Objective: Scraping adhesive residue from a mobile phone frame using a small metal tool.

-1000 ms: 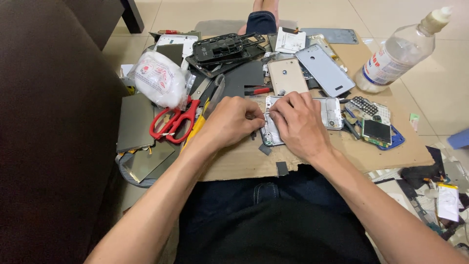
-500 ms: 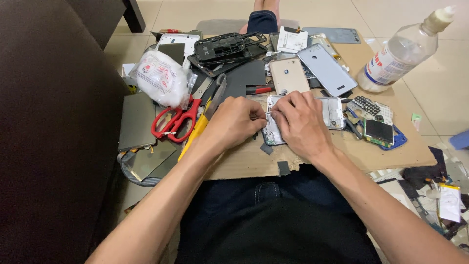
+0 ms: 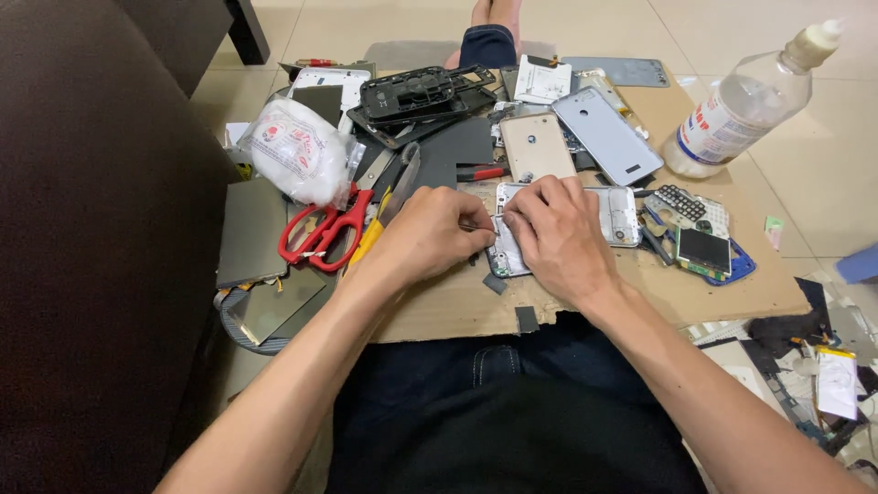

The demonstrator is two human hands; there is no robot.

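Head view: left hand (image 3: 430,233) pinches thin tool, right hand (image 3: 553,233) presses down phone frame (image 3: 615,212); frame opened, inner parts not yet out.

A home floor used as a phone-repair spot: tiled floor (image 3: 823,183), dark sofa (image 3: 91,256), cardboard sheet (image 3: 640,293) strewn with phone shells (image 3: 605,135) and red scissors (image 3: 325,229)
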